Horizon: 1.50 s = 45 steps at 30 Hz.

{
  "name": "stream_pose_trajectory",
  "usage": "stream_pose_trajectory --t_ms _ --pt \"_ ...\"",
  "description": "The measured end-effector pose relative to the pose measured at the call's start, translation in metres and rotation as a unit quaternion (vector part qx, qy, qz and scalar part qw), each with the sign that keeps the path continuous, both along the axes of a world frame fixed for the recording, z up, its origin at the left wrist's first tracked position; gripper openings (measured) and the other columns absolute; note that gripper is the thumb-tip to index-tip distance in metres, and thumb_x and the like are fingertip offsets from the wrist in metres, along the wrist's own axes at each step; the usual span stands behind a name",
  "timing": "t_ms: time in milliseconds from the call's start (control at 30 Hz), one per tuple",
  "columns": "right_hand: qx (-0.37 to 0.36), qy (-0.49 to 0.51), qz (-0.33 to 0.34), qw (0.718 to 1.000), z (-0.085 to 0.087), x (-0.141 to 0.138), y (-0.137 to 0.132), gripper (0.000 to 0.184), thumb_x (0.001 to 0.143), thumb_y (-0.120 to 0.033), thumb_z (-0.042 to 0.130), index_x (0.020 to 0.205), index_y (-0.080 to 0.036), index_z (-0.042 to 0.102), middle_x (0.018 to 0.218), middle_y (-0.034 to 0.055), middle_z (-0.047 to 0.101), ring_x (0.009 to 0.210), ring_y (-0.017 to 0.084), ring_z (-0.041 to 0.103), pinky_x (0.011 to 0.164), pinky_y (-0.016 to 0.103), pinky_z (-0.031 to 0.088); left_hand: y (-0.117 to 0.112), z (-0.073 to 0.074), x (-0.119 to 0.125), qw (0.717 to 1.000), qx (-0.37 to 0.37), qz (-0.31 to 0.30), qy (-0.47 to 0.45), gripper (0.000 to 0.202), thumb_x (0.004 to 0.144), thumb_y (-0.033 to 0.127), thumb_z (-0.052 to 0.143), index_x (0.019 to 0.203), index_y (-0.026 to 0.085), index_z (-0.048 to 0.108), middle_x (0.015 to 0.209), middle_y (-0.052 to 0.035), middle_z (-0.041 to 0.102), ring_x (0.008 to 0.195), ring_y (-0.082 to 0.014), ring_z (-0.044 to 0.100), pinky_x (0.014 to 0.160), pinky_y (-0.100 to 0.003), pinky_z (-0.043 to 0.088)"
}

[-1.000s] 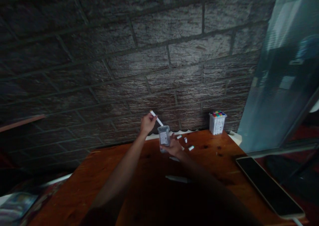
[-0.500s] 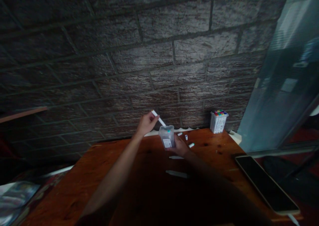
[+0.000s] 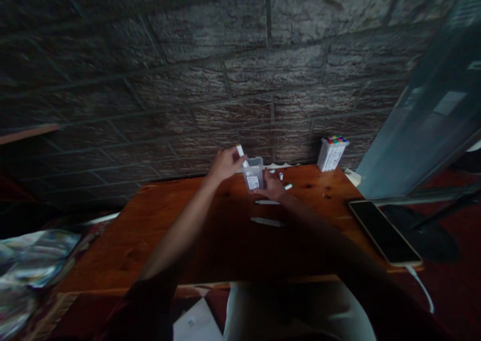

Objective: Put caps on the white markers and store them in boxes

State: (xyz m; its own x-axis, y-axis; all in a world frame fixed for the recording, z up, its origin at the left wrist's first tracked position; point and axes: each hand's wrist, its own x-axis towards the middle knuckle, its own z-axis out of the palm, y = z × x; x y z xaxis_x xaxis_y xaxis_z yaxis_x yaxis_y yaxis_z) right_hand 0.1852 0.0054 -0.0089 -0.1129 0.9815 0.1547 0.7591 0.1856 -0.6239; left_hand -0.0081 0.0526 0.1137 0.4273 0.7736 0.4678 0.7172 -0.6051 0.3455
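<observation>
My left hand [image 3: 225, 164] pinches a white marker [image 3: 240, 152], held nearly upright with its lower end at the left rim of a clear plastic box [image 3: 255, 169]. Whether the marker's tip is inside the box I cannot tell. Around the right side and bottom of the box my right hand [image 3: 272, 185] is closed. The box has a white printed label and is raised off the wooden table. Just below my right hand lie two slim whitish pens [image 3: 267, 202], one nearer me. Small white caps [image 3: 281, 176] lie beyond and beside that hand.
At the back right of the wooden table [image 3: 180, 215] stands a second box [image 3: 332, 155], full of markers with coloured ends. A phone [image 3: 385, 233] with a white cable lies along the right edge. A brick wall [image 3: 225, 90] rises behind the table.
The marker has gone from a slant to nearly upright, and my left hand is closer to the box. My view has tipped down, so the table's front edge now shows.
</observation>
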Motion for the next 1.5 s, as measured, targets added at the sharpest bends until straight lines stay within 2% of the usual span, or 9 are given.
stream_pose_trajectory --t_ms 133,267,500,633,767,1000,1133,1300,1500 --pt "0.031 -0.072 0.018 0.997 -0.001 0.021 -0.030 0.049 0.082 -0.045 0.064 0.120 -0.014 0.061 0.125 0.0150 0.059 0.121 0.027 0.050 0.106 0.038 0.039 0.005 -0.024 0.002 1.000 -0.001 -0.020 0.007 0.020 0.083 0.032 0.062 0.087 0.014 0.067 0.093 -0.0094 0.066 0.094 -0.0232 0.060 0.087 -0.033 0.045" --pt "0.013 -0.106 0.053 0.993 -0.004 0.038 -0.055 0.025 0.086 -0.035 0.060 0.099 -0.018 0.072 0.120 0.0117 0.062 0.119 0.025 0.052 0.105 0.037 0.039 0.003 -0.045 0.000 0.995 -0.039 0.008 -0.096 0.042 0.084 0.041 0.062 0.116 0.013 0.059 0.112 -0.0120 0.064 0.101 -0.0227 0.060 0.085 -0.032 0.047" --pt "-0.075 0.185 0.086 0.976 0.002 0.033 -0.080 0.041 0.085 -0.051 0.057 0.104 -0.017 0.071 0.091 0.0039 0.069 0.078 0.014 0.060 0.073 0.026 0.046 -0.062 -0.082 -0.002 0.942 0.060 0.061 -0.324 0.042 0.088 0.041 0.059 0.121 0.016 0.055 0.109 -0.0094 0.063 0.099 -0.0175 0.060 0.088 -0.029 0.047" --pt "-0.116 0.341 0.040 0.932 0.005 0.020 -0.087 0.051 0.072 -0.057 0.068 0.101 -0.014 0.071 0.091 0.0041 0.069 0.077 0.013 0.058 0.071 0.025 0.045 -0.084 -0.112 0.002 0.926 -0.111 -0.041 -0.358 0.034 0.087 0.044 0.058 0.102 0.015 0.066 0.083 -0.0057 0.066 0.074 -0.0146 0.061 0.072 -0.026 0.050" --pt "-0.095 0.405 -0.022 0.909 -0.001 0.010 -0.082 0.047 0.064 -0.054 0.075 0.089 -0.014 0.071 0.087 0.0043 0.069 0.077 0.014 0.058 0.073 0.026 0.046 -0.076 -0.130 0.004 0.890 -0.238 -0.141 -0.361 0.034 0.081 0.042 0.067 0.096 0.012 0.070 0.090 -0.0090 0.070 0.081 -0.0177 0.065 0.077 -0.028 0.051" --pt "-0.117 0.333 0.049 0.934 -0.006 0.014 -0.070 0.045 0.071 -0.054 0.070 0.094 -0.015 0.070 0.085 0.0037 0.068 0.073 0.012 0.058 0.068 0.025 0.045 -0.072 -0.142 0.004 0.847 -0.327 -0.188 -0.374 0.028 0.083 0.037 0.067 0.095 0.011 0.068 0.094 -0.0085 0.070 0.087 -0.0174 0.063 0.081 -0.026 0.048" --pt "-0.025 0.146 0.016 0.989 -0.003 0.062 -0.046 0.039 0.078 -0.048 0.065 0.105 -0.020 0.070 0.103 0.0070 0.069 0.086 0.018 0.063 0.080 0.032 0.050 -0.076 -0.137 0.006 0.823 -0.351 -0.190 -0.404 0.032 0.084 0.038 0.067 0.099 0.011 0.065 0.103 -0.0104 0.068 0.087 -0.0176 0.063 0.074 -0.025 0.049" --pt "0.063 -0.037 -0.004 0.997 -0.023 0.115 -0.025 0.031 0.082 -0.032 0.060 0.109 -0.019 0.069 0.116 0.0113 0.064 0.108 0.023 0.060 0.100 0.038 0.046 -0.082 -0.126 0.007 0.786 -0.397 -0.220 -0.419 0.032 0.085 0.039 0.066 0.099 0.011 0.061 0.105 -0.0126 0.068 0.096 -0.0210 0.066 0.086 -0.031 0.050" --pt "0.033 0.057 0.036 0.997 -0.012 0.093 -0.039 0.031 0.087 -0.039 0.055 0.107 -0.019 0.069 0.107 0.0082 0.069 0.095 0.019 0.065 0.090 0.035 0.051 -0.084 -0.124 0.007 0.763 -0.430 -0.224 -0.427 0.035 0.085 0.046 0.064 0.095 0.013 0.057 0.082 -0.0053 0.064 0.069 -0.0167 0.065 0.065 -0.027 0.050"
